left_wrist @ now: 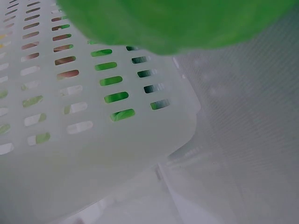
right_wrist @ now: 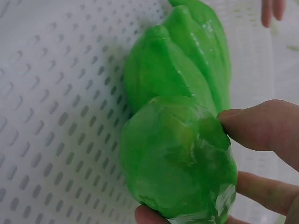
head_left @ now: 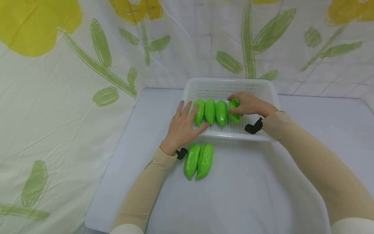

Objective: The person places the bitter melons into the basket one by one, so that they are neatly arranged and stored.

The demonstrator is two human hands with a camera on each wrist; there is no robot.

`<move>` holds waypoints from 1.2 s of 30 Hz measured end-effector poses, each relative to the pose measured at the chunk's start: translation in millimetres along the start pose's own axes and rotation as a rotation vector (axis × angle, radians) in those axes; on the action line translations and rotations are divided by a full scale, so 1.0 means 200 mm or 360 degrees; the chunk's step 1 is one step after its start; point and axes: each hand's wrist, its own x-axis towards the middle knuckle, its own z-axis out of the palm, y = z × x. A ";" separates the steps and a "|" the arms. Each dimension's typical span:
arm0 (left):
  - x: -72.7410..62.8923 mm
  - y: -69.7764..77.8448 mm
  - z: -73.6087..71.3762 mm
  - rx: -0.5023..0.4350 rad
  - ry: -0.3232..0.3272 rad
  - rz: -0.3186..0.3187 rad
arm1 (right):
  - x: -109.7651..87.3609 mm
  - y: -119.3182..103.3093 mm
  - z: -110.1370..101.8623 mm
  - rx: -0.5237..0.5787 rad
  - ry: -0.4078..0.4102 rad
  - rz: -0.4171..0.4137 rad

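A white perforated basket [head_left: 230, 135] holds a row of glossy green ridged fruits with tapered ends; their exact kind cannot be told. My right hand [head_left: 250, 103] grips the rightmost green fruit [head_left: 234, 110] inside the basket, thumb and fingers around its sides in the right wrist view. Beside it lies another green fruit [head_left: 221, 113], close to its neighbour [head_left: 210, 111]. Over the basket's left front rim, my left hand [head_left: 183, 126] has its fingers spread and straight, partly covering the leftmost green fruit [head_left: 199, 112]. Whether it touches that fruit is unclear.
Two more green fruits [head_left: 191, 161] lie side by side on the white table [head_left: 242, 191], in front of the basket and close to my left wrist. A flower-printed curtain [head_left: 187, 48] hangs behind and to the left.
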 end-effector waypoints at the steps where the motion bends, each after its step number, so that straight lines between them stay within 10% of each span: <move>1: 0.00 0.00 0.00 -0.0001 0.0001 0.0001 | 0.01 0.01 0.01 -0.0003 -0.0006 -0.0001; 36: 0.00 0.00 0.00 0.0016 -0.0024 -0.0016 | 0.02 0.02 0.04 0.0047 -0.0114 0.0064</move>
